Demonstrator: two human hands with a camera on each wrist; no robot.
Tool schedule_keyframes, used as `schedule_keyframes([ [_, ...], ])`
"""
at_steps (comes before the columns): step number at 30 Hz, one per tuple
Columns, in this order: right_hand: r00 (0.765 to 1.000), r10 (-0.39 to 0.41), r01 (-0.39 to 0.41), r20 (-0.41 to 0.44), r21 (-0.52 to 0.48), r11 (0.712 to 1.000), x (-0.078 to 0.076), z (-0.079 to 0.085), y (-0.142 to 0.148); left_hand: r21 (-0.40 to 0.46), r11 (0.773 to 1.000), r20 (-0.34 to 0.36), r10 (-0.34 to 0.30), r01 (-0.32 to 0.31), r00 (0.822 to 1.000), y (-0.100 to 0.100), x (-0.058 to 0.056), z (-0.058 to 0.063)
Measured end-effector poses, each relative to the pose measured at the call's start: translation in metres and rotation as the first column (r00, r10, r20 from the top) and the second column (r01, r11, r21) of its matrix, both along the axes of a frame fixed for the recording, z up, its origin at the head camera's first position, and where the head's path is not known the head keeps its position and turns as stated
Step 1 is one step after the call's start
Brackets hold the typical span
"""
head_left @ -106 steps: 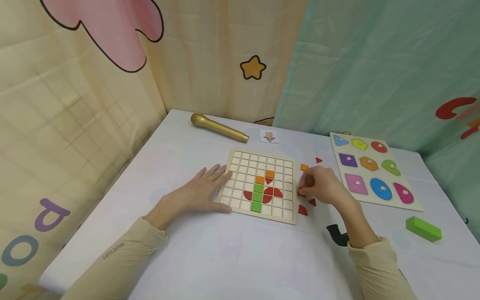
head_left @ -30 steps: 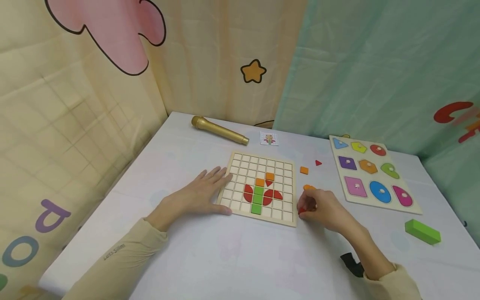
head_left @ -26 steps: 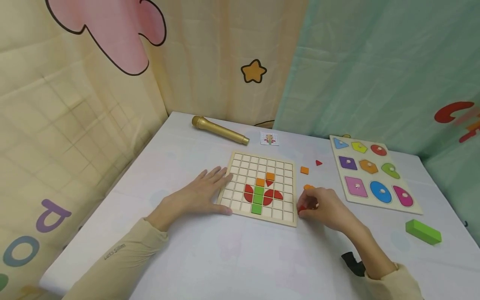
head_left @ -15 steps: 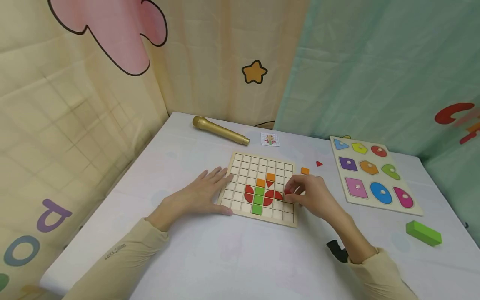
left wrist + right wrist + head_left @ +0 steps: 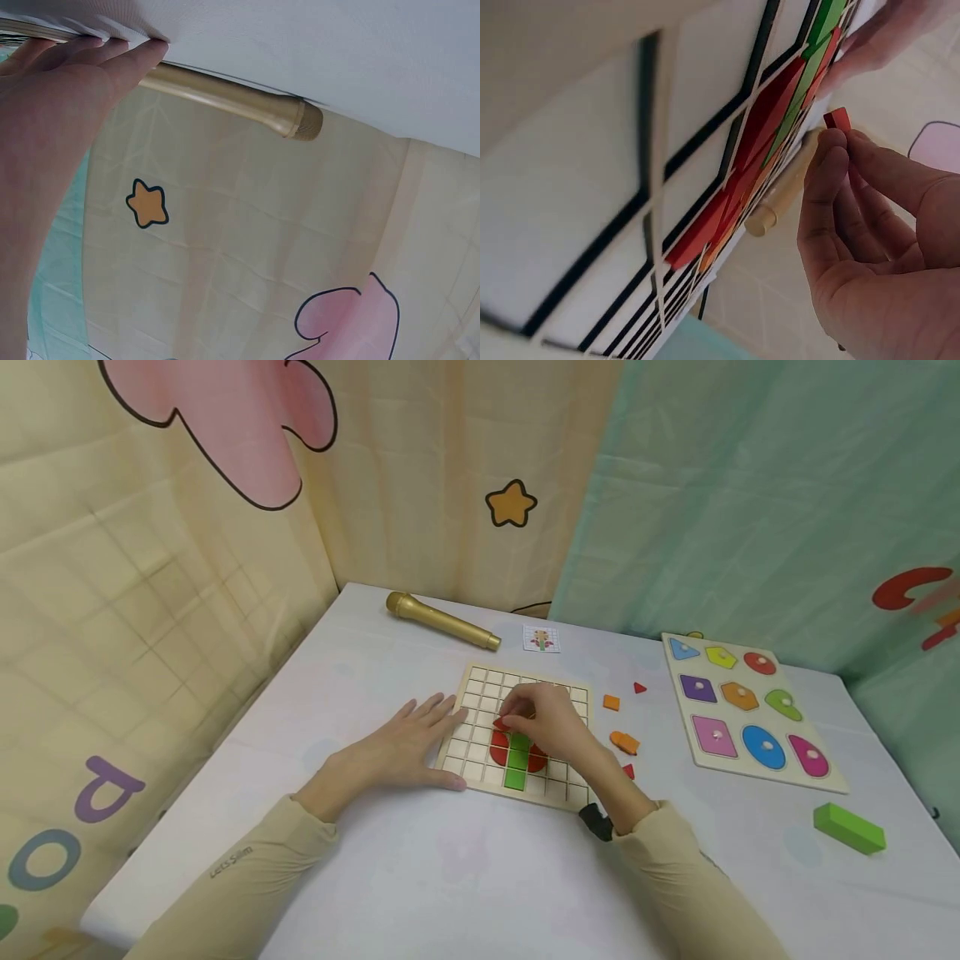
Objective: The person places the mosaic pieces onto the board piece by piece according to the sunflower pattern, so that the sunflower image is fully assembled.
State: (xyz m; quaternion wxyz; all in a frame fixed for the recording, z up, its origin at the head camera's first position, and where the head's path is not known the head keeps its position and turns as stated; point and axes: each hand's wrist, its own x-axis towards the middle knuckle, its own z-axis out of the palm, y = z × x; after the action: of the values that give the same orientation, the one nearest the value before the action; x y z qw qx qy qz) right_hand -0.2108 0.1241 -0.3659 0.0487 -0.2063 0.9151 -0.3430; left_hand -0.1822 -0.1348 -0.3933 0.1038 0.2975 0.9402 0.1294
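In the head view my left hand (image 5: 401,745) lies with spread fingers at the left edge of the wooden grid board (image 5: 468,760); its fingertips touch the rim. My right hand (image 5: 551,718) is above the board and pinches a small red puzzle piece (image 5: 501,724) between thumb and index finger. The right wrist view shows that red piece (image 5: 838,118) raised off the grid; its full outline is hidden by the fingertips. Below it, green squares (image 5: 517,760) form a column on the board, with red curved pieces (image 5: 498,749) on both sides. The right hand covers the orange squares there.
Right of the board lie an orange square (image 5: 611,702), orange pieces (image 5: 624,742) and small red triangles (image 5: 640,687). Farther right are a knobbed shape board (image 5: 720,693) and a green block (image 5: 848,828). Behind lie a gold microphone (image 5: 442,620) and a picture card (image 5: 542,639).
My right hand has picked up a red piece at the board's right side and carried it left across the grid. A red curved piece has joined those left of the green column. The left hand stays put.
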Motion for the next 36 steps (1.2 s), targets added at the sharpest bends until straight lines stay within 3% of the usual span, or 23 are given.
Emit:
schedule_keyframes([
  [6,0.999,0.04,-0.04,-0.011,0.021,0.999,-0.005,-0.007,-0.024,-0.002,1.0,-0.002,-0.003,0.003,1.0,-0.001,0.0,0.0],
  [12,0.999,0.04,-0.04,-0.017,0.051,0.998,-0.003,-0.011,-0.03,-0.001,1.0,0.003,0.0,0.0,1.0,-0.001,0.0,0.001],
  [24,0.999,0.038,-0.033,-0.027,0.151,0.988,0.015,-0.01,-0.02,-0.01,1.0,-0.003,-0.005,0.005,1.0,0.0,0.0,0.002],
  [31,0.997,0.072,-0.066,-0.038,0.135,0.989,0.02,-0.008,-0.016,0.009,1.0,0.006,0.003,-0.003,1.0,-0.002,0.001,0.0],
  [36,0.996,0.048,-0.041,-0.076,0.091,0.995,0.018,-0.005,0.012,0.001,1.0,0.001,0.003,-0.003,1.0,0.0,-0.001,-0.003],
])
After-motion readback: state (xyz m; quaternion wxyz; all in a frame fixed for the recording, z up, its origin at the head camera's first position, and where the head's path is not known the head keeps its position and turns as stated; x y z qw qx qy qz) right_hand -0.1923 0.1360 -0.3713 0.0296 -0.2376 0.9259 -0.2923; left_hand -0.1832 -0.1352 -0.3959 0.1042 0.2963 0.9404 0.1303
